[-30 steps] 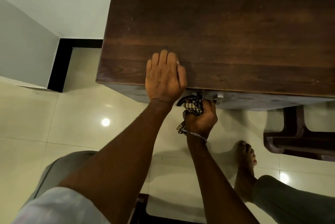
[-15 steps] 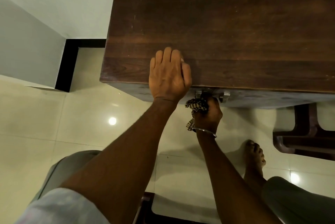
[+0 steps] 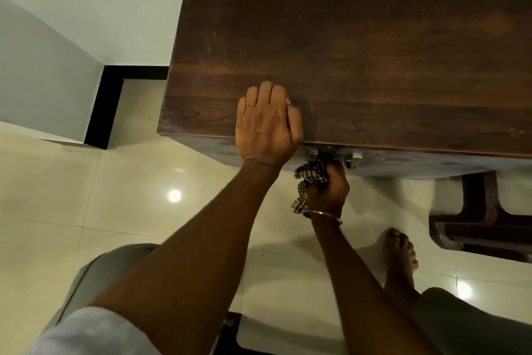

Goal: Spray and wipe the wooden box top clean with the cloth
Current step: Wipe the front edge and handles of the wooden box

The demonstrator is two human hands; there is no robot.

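The dark wooden box top point(image 3: 374, 52) fills the upper right of the view, with faint dusty marks along its far edge. My left hand point(image 3: 266, 124) lies palm down on the top at its front edge and holds nothing. My right hand point(image 3: 331, 190) is below that edge, against the box's front face, fisted around a checked cloth point(image 3: 312, 173). The cloth presses up against a metal latch point(image 3: 354, 159) on the front. A thin bangle circles my right wrist. No spray bottle is in view.
A pale wall corner with black skirting point(image 3: 100, 113) stands left of the box. Glossy cream floor tiles point(image 3: 86, 210) lie below. A low dark wooden stand point(image 3: 475, 228) sits on the floor at right, near my bare foot point(image 3: 400, 257).
My right hand with the cloth has moved up a little, closer to the metal latch under the front edge. My left hand has stayed on the box top.
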